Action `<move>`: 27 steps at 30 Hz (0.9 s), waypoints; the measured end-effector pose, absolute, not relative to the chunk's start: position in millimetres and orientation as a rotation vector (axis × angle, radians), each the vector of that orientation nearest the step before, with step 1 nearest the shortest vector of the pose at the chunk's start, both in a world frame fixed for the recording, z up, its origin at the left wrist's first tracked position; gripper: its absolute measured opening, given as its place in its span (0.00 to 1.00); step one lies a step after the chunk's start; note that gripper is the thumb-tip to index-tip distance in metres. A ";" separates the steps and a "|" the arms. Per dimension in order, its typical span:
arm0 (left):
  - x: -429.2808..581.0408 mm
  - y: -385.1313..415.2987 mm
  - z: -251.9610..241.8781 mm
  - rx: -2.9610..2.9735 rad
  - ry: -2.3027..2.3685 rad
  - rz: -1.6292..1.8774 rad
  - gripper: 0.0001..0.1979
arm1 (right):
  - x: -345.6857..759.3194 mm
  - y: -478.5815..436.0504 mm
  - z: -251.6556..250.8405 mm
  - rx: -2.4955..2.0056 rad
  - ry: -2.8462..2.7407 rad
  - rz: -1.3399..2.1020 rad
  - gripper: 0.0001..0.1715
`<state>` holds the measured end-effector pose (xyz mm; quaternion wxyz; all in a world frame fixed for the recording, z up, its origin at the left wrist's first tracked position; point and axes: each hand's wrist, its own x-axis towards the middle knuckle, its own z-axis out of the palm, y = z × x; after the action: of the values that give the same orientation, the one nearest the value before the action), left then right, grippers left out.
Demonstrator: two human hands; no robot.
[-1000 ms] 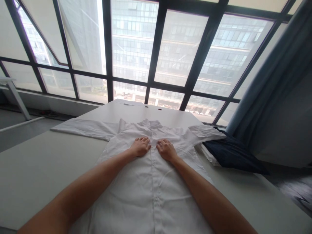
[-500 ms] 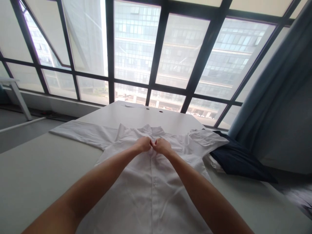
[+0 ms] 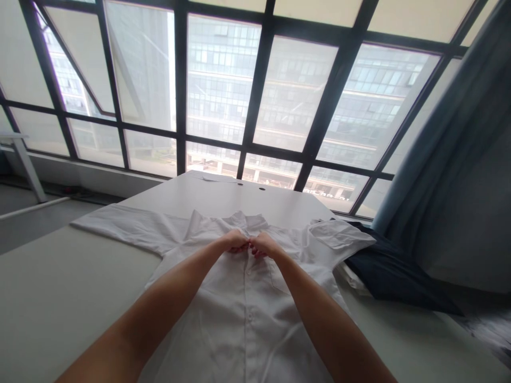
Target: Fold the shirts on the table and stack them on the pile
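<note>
A white long-sleeved shirt [image 3: 223, 314] lies front up on the table, its collar pointing away from me and its sleeves spread to both sides. Just below the collar, my left hand [image 3: 236, 241] pinches the front placket. My right hand [image 3: 263, 245] is closed on the same placket, fingertips meeting those of the left. The exact bit of cloth or button between the fingers is hidden. Further down, the buttoned front runs towards me, and a chest pocket shows partly beside my right wrist.
The white table [image 3: 48, 287] reaches to the windows [image 3: 223, 80]. Dark folded clothing [image 3: 395, 266] lies at the right edge on something white, near a blue-grey curtain [image 3: 431, 159]. Paper [image 3: 217, 177] rests at the far end. Another table's leg [image 3: 30, 167] stands at left.
Both hands stay together at the placket, while their fingers have shifted and curl more visibly underneath. The view has tilted slightly upward.
</note>
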<state>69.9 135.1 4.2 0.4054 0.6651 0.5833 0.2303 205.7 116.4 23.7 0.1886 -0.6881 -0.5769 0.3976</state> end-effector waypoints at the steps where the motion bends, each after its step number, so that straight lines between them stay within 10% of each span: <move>1: 69.2 133.5 3.6 1.646 1.457 0.551 0.10 | 207.1 115.2 23.7 -1.919 -1.613 1.155 0.16; 27: 65.8 120.0 -2.5 1.631 1.283 0.657 0.14 | 224.0 103.7 3.5 -1.428 -1.552 1.136 0.09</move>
<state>65.8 120.0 -2.5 0.4638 0.6639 0.5222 0.2675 224.0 103.7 3.5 0.3644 -0.5553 -0.6033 0.4415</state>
